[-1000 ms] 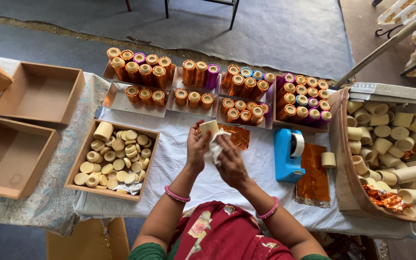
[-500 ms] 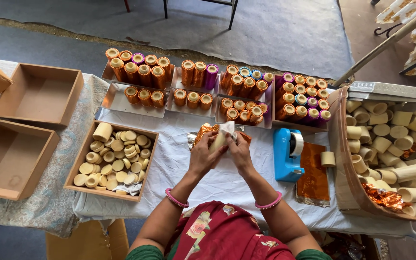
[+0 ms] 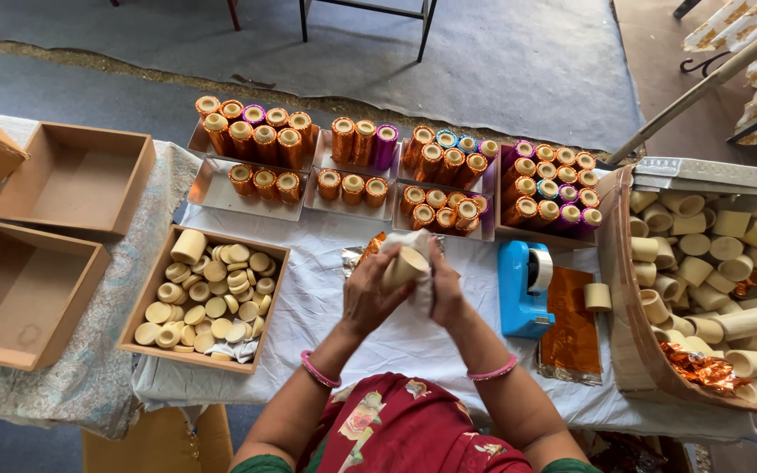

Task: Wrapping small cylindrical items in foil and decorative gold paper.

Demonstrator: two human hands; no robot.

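Cream tube point(image 3: 405, 265) partly hidden by both hands' fingers point(image 3: 370, 285).

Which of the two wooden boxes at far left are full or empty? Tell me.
Both empty: the upper wooden box and the lower wooden box show only bare bottoms. The box of pale discs beside them is filled.

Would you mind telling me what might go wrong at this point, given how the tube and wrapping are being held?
The left hand and right hand hold a bare cardboard tube with a white sheet bunched around it; the sheet may crease or go on crooked. The work is held close to the trays of foil-wrapped tubes, so a slip could topple some. A loose short tube lies near the blue tape dispenser and could roll away.
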